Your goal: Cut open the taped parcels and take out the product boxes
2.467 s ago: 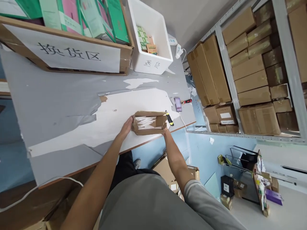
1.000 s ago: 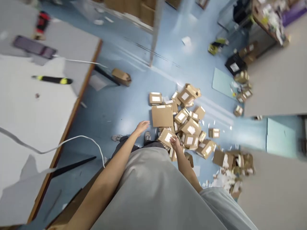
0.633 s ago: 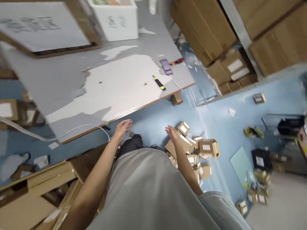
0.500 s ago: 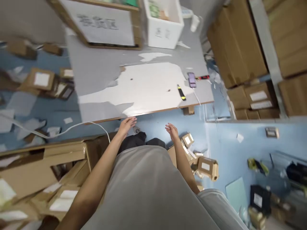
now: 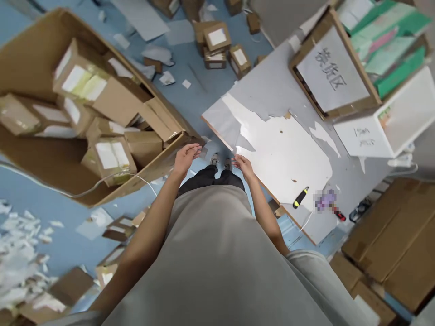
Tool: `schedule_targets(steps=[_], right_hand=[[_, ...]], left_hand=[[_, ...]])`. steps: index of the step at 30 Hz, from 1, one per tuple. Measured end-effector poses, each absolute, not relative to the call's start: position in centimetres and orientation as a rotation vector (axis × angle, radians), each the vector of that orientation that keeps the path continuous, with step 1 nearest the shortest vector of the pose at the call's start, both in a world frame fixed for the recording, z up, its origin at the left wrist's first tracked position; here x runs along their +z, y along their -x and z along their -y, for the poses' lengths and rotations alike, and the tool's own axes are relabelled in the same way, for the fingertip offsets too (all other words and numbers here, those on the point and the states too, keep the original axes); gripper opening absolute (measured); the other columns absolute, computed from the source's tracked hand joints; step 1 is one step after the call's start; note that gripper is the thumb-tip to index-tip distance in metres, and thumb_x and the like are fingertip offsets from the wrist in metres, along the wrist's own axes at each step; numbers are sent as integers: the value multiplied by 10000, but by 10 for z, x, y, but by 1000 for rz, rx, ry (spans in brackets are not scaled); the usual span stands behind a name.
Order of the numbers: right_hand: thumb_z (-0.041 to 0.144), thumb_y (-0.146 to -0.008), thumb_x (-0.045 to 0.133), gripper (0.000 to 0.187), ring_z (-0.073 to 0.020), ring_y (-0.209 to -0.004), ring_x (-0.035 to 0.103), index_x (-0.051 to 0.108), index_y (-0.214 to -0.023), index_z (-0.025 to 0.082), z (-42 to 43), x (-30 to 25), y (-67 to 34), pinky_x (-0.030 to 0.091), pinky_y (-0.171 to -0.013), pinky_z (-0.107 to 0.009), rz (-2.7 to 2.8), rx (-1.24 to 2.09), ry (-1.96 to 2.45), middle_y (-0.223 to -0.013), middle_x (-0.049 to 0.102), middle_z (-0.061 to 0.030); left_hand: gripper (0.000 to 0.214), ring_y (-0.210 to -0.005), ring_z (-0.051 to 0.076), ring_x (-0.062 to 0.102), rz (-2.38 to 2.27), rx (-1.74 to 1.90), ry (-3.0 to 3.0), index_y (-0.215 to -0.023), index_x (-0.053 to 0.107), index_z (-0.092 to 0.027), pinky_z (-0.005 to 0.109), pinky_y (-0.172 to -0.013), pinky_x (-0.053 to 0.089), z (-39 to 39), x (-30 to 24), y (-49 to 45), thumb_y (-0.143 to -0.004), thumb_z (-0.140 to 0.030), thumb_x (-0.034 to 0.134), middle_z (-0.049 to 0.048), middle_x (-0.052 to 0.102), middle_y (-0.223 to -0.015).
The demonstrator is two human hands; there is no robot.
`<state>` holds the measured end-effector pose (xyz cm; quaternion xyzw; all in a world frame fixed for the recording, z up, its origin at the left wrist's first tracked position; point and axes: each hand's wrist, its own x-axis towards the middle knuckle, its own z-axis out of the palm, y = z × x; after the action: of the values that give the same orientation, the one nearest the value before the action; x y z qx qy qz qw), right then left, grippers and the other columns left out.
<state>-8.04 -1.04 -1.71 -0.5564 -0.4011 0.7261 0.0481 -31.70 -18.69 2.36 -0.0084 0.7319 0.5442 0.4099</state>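
Observation:
My left hand (image 5: 186,159) is open and empty, its fingers loosely stretched beside the near corner of a large cardboard box (image 5: 30,59). Inside that box lie several taped parcels (image 5: 112,154) with white labels. My right hand (image 5: 244,166), also empty with fingers apart, hangs by the front edge of a grey table (image 5: 265,88); whether it touches the edge I cannot tell. On the table lie a black and yellow utility knife (image 5: 301,198), a blurred purple object (image 5: 325,200) and a red-handled tool (image 5: 340,214).
A carton with a written sign (image 5: 333,72) and a white foam box (image 5: 362,136) stand at the table's back. Small boxes (image 5: 217,38) and paper scraps litter the blue floor. A white cable (image 5: 73,195) crosses the big box. Large cartons (image 5: 390,226) stand at right.
My view has swung left, so the table now sits to the right and the big box of parcels shows fully at left. Both hands stay empty in front of my body.

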Motion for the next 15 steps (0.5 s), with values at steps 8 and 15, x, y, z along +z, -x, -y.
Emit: schedule_targets(steps=[8, 15], right_hand=[[425, -914, 919, 339, -190, -988, 840, 839, -1187, 241, -24, -11, 152, 678, -1070, -375, 1780, 2371, 1431, -1162, 913, -63], [539, -942, 937, 417, -237, -1127, 860, 849, -1240, 261, 24, 7, 245, 672, -1143, -419, 2149, 2485, 1132, -1239, 909, -84]], left_hand=[[497, -1170, 281, 836, -1975, 1691, 441, -1177, 811, -235, 442, -1082, 648, 273, 29, 294, -845, -598, 880, 144, 876, -1330], [451, -1151, 253, 828, -2143, 1933, 761, -1206, 762, -245, 414, -1067, 663, 349, 16, 327, -898, -550, 888, 126, 846, -1337]])
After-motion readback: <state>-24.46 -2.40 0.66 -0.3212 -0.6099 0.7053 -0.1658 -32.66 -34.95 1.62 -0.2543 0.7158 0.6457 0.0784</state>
